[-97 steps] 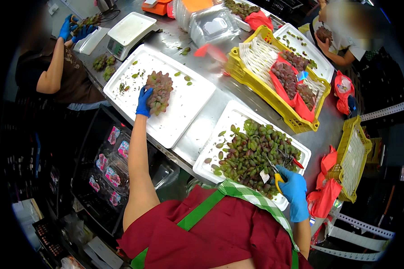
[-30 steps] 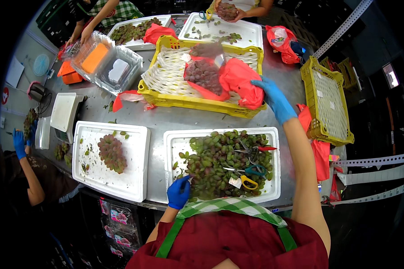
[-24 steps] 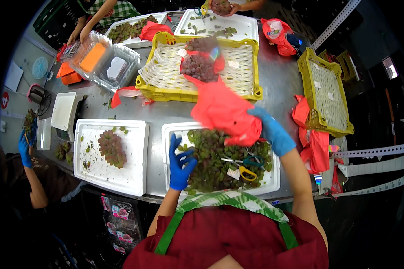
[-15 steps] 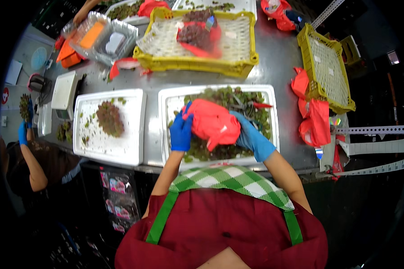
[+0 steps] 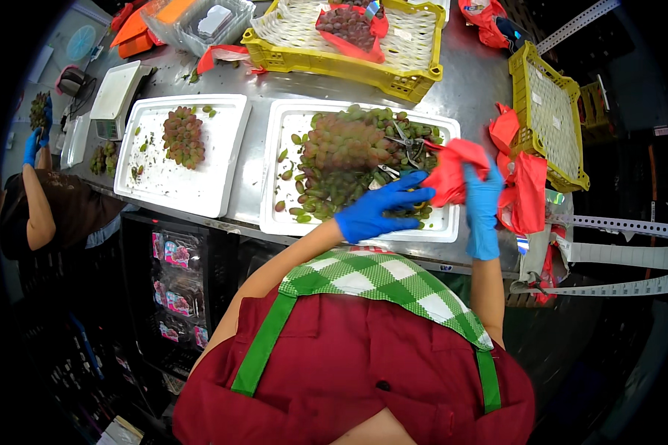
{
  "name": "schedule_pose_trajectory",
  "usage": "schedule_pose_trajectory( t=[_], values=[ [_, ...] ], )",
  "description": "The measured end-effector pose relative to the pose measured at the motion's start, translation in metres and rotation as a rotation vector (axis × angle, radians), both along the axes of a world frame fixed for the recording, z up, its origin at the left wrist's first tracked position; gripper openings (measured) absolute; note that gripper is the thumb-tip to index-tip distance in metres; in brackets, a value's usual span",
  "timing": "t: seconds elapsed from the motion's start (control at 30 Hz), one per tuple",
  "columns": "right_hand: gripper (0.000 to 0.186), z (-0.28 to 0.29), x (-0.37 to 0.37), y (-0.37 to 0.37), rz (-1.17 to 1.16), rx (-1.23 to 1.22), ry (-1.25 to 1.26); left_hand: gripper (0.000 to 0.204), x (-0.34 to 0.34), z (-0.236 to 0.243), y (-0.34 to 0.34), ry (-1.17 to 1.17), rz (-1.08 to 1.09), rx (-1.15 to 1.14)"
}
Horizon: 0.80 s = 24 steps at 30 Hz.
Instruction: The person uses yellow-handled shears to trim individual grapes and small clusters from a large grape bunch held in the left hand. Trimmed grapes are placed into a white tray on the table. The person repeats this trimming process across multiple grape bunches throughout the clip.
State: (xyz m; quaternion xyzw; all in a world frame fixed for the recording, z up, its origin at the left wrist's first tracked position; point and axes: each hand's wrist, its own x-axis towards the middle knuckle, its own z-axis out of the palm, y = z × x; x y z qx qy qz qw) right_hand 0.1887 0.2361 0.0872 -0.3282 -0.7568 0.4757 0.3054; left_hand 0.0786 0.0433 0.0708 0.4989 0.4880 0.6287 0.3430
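Observation:
My right hand (image 5: pixel 482 208), in a light blue glove, grips a crumpled red wrapper (image 5: pixel 453 167) over the right end of a white foam tray (image 5: pixel 282 119). My left hand (image 5: pixel 375 211), in a dark blue glove, is spread with empty fingers over the tray's front, left of the wrapper. A blurred pink-green grape bunch (image 5: pixel 341 141) lies on loose green and reddish grapes (image 5: pixel 312 200), beside metal snips (image 5: pixel 404 141). A left foam tray (image 5: pixel 223 111) holds another bunch (image 5: pixel 183 137) and scattered grapes.
Yellow crates (image 5: pixel 416 89) stand behind and right, one with red-wrapped grapes. Red wrappers (image 5: pixel 527 193) lie right. A white scale (image 5: pixel 119 89) and clear containers (image 5: pixel 197 26) are back left. A co-worker (image 5: pixel 44 215) stands left. A black crate of packs (image 5: pixel 174 289) sits below.
The red bag, held in both hands half a second ago, is now rightward in my right hand alone. A bunch shows where it was. My left hand has released it and opened.

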Motion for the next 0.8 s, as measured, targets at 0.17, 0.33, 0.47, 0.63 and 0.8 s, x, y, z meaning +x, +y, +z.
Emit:
schedule_pose_trajectory(
  t=[0.17,0.33,0.47,0.63,0.8],
  values=[
    [0.071,0.009,0.023,0.066,-0.11,0.728,-0.724,0.03,-0.028,-0.015,-0.057,-0.42,0.131,-0.302],
    [0.059,-0.001,-0.033,0.041,0.147,0.625,-0.32,0.038,-0.045,-0.033,-0.07,-0.989,0.508,-0.376],
    [0.039,-0.041,-0.126,-0.017,0.505,0.059,-0.171,0.056,-0.054,-0.039,-0.056,-1.308,0.63,-0.312],
    [0.048,-0.043,-0.156,-0.069,0.734,0.158,-0.371,0.06,-0.07,-0.04,-0.05,-1.563,0.745,-0.386],
    [0.032,0.006,-0.113,-0.129,1.132,0.149,-0.016,0.074,-0.066,-0.066,-0.067,-1.468,0.414,0.008]
  ],
)
